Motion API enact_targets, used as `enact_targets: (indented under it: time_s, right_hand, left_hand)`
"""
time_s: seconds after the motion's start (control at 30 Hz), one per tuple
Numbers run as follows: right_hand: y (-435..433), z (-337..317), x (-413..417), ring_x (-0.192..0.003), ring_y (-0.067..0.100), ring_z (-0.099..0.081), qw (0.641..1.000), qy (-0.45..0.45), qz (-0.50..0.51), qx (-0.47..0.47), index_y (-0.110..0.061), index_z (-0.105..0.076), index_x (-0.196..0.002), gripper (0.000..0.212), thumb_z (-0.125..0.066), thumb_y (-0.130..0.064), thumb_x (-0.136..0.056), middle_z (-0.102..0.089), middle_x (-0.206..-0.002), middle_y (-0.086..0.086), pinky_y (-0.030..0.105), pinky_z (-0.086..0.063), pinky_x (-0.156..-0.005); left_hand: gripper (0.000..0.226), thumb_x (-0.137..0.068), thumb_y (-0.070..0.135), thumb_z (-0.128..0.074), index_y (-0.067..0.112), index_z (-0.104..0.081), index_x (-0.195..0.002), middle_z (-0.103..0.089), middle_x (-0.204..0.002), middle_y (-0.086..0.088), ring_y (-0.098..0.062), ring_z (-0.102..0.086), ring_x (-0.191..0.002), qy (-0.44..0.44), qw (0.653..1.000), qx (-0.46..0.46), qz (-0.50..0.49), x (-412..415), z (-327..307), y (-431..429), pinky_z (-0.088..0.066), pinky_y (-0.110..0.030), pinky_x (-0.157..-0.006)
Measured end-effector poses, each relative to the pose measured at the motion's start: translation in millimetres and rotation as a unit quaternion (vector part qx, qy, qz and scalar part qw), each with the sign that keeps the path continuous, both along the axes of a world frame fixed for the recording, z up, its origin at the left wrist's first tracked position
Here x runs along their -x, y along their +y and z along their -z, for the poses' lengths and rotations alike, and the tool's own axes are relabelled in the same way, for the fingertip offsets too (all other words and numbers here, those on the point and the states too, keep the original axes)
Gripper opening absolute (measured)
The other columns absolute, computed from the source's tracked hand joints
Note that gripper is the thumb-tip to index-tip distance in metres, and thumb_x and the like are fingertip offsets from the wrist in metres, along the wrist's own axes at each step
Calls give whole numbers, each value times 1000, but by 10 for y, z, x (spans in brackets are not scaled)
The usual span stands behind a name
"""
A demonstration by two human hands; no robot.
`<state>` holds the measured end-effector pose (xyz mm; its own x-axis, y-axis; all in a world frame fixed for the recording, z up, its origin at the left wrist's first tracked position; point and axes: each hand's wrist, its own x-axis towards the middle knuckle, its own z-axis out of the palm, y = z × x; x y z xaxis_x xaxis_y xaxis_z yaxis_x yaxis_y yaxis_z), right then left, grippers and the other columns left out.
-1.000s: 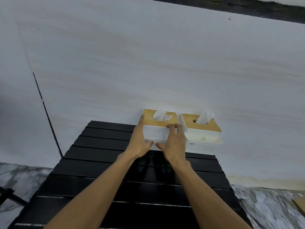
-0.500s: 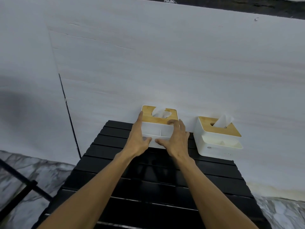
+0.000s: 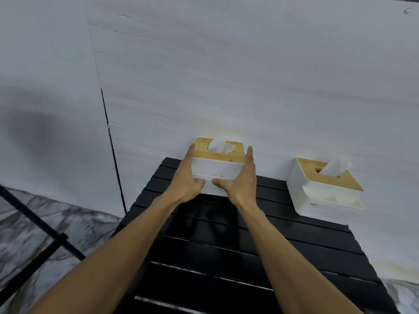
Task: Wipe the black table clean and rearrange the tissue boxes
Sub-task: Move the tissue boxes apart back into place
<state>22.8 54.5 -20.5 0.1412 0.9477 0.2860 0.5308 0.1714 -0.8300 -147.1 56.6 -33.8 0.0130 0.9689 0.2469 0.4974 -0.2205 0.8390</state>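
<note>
A big pale wall (image 3: pixel 249 75) stands past both hands. Under the arms is the black table (image 3: pixel 226 257), made of long dark slats that shine a little. Out to the left of the left hand is a grey, marbled floor (image 3: pixel 74 218), and a thin black pole (image 3: pixel 31 213) slants across it.

Between the two hands sits a white tissue box (image 3: pixel 218 168), at the far edge of the table and right up against the wall. It has a flat wooden lid (image 3: pixel 229 155) with a hole in it, and a white tissue (image 3: pixel 221 147) pokes up out of the hole. On its near side is a low white tray split into two parts.

Well off to the right of the right hand is a second tissue box (image 3: pixel 317 198). It is white with a wooden top too, turned a bit sideways, and has its own tissue (image 3: pixel 335 167) sticking up.

The left hand (image 3: pixel 186 177) lies flat on the box's left side with its fingers straight. The right hand (image 3: pixel 242 180) lies flat on the right side the same way. Both thumbs touch the front of the tray, close together.
</note>
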Motion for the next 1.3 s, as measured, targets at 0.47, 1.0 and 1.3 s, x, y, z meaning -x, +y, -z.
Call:
enact_targets:
  time_s: [0.47,1.0,1.3]
  right_hand:
    - [21,113,167,-134,14,-39,1000,18,2,-25,-29,-14,-157,121,-93,-22,-65,-37,-150,-1,13,-30,-78]
    - [-219,23,-319,-145,13,-31,995,-53,8,-85,-28,-24,-155,93,-74,-55,-82,-29,-159,-6,29,-32,-110]
    - [-390,-263,-1863,-141,17,-33,978,-119,123,-122,-30,-35,-149,77,-68,-58,-86,-39,-153,-9,44,-35,-115]
  left_hand:
    - [104,-79,6,-69,38,-2,-152,-36,-137,9,-6,-60,-93,-23,999,27,13,144,22,81,-49,-9,-68]
    - [91,-81,35,-67,33,-12,-152,-15,-160,9,-16,-9,-148,55,992,-100,-53,-333,-189,-80,-14,-42,-118]
    - [72,-89,34,-62,38,-22,-149,-24,-155,19,-5,-24,-141,-53,993,-78,66,-1599,-547,-201,-26,-33,-115]
